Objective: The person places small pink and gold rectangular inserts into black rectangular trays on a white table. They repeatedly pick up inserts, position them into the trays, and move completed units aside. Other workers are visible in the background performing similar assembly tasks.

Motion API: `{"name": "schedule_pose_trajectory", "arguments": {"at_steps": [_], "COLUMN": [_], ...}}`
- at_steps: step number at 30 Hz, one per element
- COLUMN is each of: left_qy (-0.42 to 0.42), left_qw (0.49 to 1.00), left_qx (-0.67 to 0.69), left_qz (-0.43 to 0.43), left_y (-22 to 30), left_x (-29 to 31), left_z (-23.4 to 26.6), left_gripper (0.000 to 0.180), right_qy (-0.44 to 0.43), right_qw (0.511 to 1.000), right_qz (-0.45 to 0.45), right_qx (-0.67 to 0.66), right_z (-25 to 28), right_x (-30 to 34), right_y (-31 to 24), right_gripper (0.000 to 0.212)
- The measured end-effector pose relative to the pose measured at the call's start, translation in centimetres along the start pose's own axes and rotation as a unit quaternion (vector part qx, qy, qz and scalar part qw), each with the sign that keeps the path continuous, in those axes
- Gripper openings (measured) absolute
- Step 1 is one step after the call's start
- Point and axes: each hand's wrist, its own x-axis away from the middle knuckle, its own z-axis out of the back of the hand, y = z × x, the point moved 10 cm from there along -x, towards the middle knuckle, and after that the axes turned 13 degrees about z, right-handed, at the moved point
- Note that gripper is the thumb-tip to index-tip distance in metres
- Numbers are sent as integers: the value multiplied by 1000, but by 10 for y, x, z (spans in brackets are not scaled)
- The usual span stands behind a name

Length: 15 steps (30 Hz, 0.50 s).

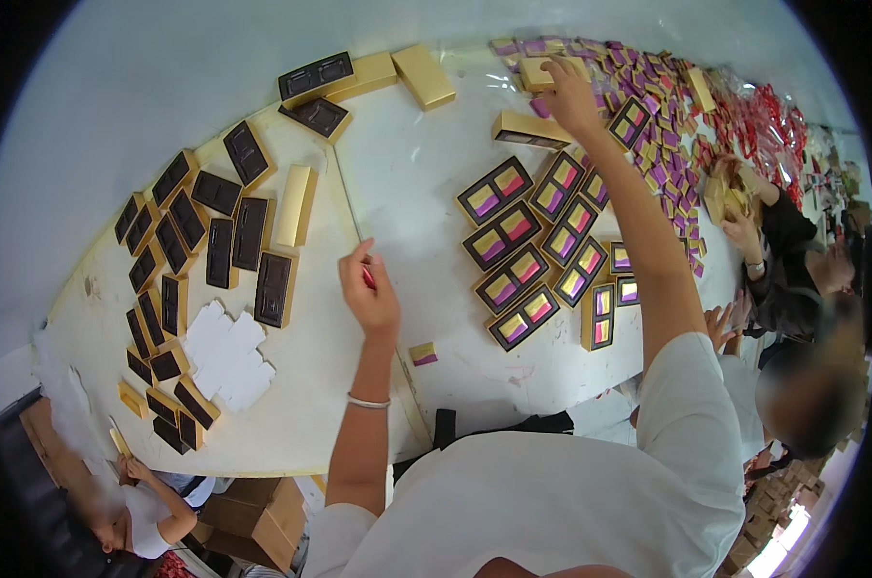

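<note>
Out over the table's middle, my left hand [371,301] is closed with fingers curled round a small red thing [369,277], mostly hidden. My right hand [571,99] reaches to the far side, its fingers closed on a gold box [532,75] beside the pile of small purple-and-gold packets [662,144]. Beneath and left of that arm lie several open gold boxes with black trays [523,276], each tray showing pink and purple-and-gold pieces in two compartments. A closed gold box [530,129] lies between them and my right hand. One purple-and-gold packet [423,354] sits alone near my left wrist.
Several gold boxes with empty black trays [252,231] spread across the left side, near white card pieces [229,354]. More gold boxes [423,77] stand at the far edge. Red and clear wrapping [768,125] heaps at far right, where another person's hands [742,231] hold gold pieces.
</note>
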Motion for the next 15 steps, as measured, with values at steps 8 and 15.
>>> {"name": "schedule_pose_trajectory", "arguments": {"at_steps": [8, 15], "left_qy": [28, 57], "left_qw": [994, 980], "left_qx": [-94, -162], "left_qz": [-39, -103], "left_y": [-28, -32], "left_x": [-39, -34], "left_z": [-22, -21], "left_gripper": [14, 11], "right_qy": [-172, -16], "right_qw": [975, 775], "right_qz": [9, -225], "right_qx": [144, -591], "right_z": [-48, 9], "right_x": [-12, -2], "right_y": [79, 24], "right_gripper": [46, 39]}}
